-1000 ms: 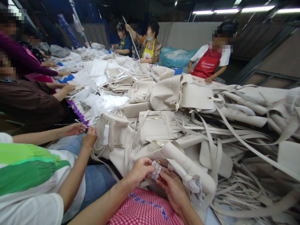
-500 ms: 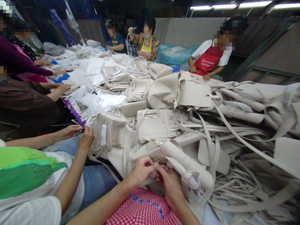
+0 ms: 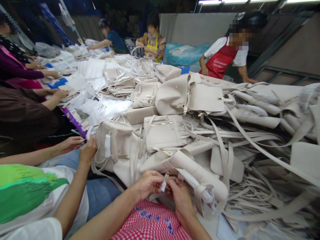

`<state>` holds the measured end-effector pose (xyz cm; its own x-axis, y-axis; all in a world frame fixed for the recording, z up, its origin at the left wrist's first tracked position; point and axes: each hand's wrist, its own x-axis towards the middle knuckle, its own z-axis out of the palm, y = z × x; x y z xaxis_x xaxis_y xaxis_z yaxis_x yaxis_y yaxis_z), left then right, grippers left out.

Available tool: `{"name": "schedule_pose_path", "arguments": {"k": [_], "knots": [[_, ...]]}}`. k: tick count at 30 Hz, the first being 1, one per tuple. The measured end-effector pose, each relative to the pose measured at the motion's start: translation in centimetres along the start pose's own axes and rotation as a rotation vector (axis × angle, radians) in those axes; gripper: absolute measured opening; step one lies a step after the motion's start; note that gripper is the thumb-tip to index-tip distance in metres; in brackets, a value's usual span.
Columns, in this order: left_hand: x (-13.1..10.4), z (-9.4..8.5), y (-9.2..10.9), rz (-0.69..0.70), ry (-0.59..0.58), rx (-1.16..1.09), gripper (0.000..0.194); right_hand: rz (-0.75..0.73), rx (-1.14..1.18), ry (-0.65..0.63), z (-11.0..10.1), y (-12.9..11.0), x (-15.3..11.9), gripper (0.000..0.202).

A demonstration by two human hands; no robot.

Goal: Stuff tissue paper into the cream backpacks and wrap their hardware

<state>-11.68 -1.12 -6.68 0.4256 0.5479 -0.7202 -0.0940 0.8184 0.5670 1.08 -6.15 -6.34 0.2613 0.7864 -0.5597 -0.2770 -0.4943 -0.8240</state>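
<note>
A cream bag (image 3: 200,168) lies on its side in front of me, with a thin white sheet wrapped round one of its straps. From its small gold-coloured fitting (image 3: 168,173) hangs a short tab covered by a scrap of white wrapping (image 3: 163,186). My left hand (image 3: 150,182) pinches this wrapping from the left, thumb and fingers closed. On the other side my right hand (image 3: 179,193) is closed on the same wrapping, its lower fingers curled and partly hidden. Both hands sit just above the red checked apron (image 3: 147,221).
More cream bags (image 3: 163,131) are heaped across the table, with loose straps (image 3: 257,200) to the right. White sheets (image 3: 107,106) lie farther left. Beside me are a co-worker's hands (image 3: 87,150); another co-worker in a red apron (image 3: 217,63) stands across the table.
My hands stay at the same fitting; the white wrapping now hangs narrower and lower between my fingers. The view has shifted slightly. The red-aproned co-worker's arm has moved outward to the right.
</note>
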Motion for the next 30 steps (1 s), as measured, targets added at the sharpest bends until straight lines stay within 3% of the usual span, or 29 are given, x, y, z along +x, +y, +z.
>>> {"name": "schedule_pose_path", "arguments": {"k": [8,17,21,26,30], "knots": [[0.5,0.2,0.1,0.022,0.015,0.151,0.043,-0.047,-0.045,0.04,0.1,-0.3,-0.1,0.027],[0.5,1.2,0.4,0.211,0.089,0.399,0.035,0.039,0.15,0.026,0.3,-0.2,0.4,0.036],[0.1,2.0,0.3,0.153,0.035,0.44,0.038,0.008,0.149,-0.005,0.8,-0.8,0.3,0.037],[-0.2,2.4,1.0,0.155,0.026,0.432,0.045,-0.025,0.133,0.114,1.0,-1.4,0.8,0.021],[-0.2,2.7,1.5,0.064,-0.001,0.27,0.037,-0.036,0.155,0.184,0.9,-1.9,1.2,0.012]]}}
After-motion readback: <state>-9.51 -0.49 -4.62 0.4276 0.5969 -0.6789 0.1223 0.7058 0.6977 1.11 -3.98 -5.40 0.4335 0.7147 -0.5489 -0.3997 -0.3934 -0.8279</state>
